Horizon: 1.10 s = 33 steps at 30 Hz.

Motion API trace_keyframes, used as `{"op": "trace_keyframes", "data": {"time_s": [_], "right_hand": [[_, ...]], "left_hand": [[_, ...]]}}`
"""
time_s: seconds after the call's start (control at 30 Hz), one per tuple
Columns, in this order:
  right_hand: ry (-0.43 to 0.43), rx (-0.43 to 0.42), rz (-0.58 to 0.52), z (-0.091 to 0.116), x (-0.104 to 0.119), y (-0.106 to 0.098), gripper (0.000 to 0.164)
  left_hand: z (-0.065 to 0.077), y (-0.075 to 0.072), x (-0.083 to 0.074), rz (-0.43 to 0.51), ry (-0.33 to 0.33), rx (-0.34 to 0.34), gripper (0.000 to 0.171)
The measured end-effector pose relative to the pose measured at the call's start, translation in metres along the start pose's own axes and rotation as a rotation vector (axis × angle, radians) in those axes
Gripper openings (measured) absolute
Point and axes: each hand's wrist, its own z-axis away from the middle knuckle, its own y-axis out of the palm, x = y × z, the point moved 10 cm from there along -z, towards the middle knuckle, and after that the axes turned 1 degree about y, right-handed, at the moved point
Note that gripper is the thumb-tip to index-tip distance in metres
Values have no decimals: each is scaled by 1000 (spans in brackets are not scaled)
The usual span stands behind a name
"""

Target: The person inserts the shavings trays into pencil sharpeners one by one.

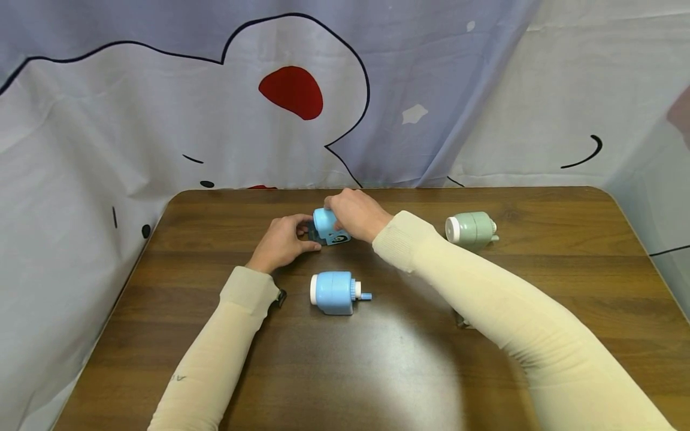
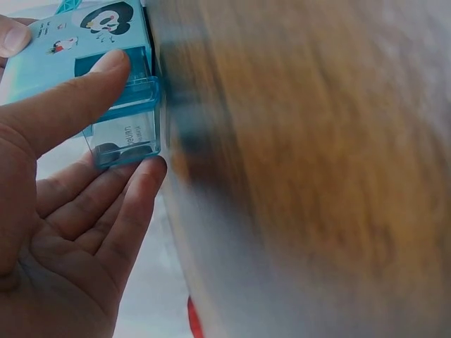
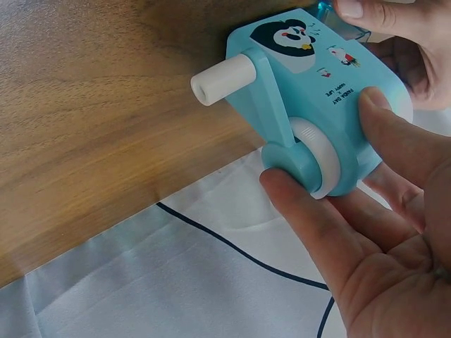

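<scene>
A light-blue crank pencil sharpener [image 1: 324, 224] with a panda print is near the table's back edge, between both hands. My right hand [image 1: 358, 214] grips its body, thumb on the printed face and fingers around the other side near the crank [image 3: 271, 105]. With thumb and fingers, my left hand [image 1: 280, 242] pinches the clear blue shavings drawer [image 2: 127, 137], which sticks partly out of the body. Some dark bits show inside the drawer. Nearer the front, a second blue pencil sharpener [image 1: 334, 292] lies on the table.
A green pencil sharpener [image 1: 473, 229] lies at the back right of the wooden table [image 1: 399, 371]. Partly hidden under the right sleeve is a small dark object [image 1: 462, 322]. A printed curtain [image 1: 162, 120] hangs behind the table.
</scene>
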Motion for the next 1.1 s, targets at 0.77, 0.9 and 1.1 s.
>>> {"op": "trace_keyframes", "data": {"time_s": [0.77,0.9,1.1], "right_hand": [[4,13,-3,0,-1,1,41],[2,8,-4,0,0,1,41],[-2,5,10,0,0,2,40]], "left_hand": [[-1,0,-1,10,2,-4,64],[-2,0,-1,11,-1,-4,64],[-1,1,0,15,-6,5,63]]}}
